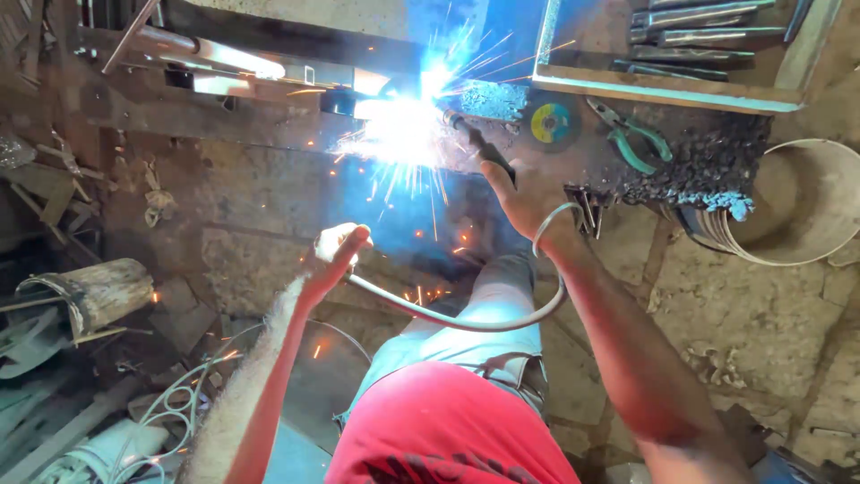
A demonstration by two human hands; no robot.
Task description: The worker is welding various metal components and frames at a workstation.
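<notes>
Right hand (pixel 528 202) is wrapped around the dark electrode holder (pixel 488 152), fingers pressed together on its handle. The holder's long axis runs up and to the left from the grip, ending at the arc (pixel 408 130), a white-blue glare throwing sparks across the floor. The arc sits at the edge of the metal frame (pixel 269 67), which lies across the top of the view on the stone floor (pixel 260 197); the exact joint is lost in the glare.

Left hand (pixel 336 255) is lower and to the left, well apart from the arc, closed on the grey welding cable (pixel 466 323). The cable sags in a loop from that grip, across the person's lap, and rises to the right wrist.

So the right hand is the nearer one to the work; the left only carries the cable's slack.

On the worktop (pixel 690 152) beside the right hand: a round grinding disc (pixel 550 123), green-handled pliers (pixel 632 139). A pale bucket (pixel 797 206) stands at far right.
</notes>
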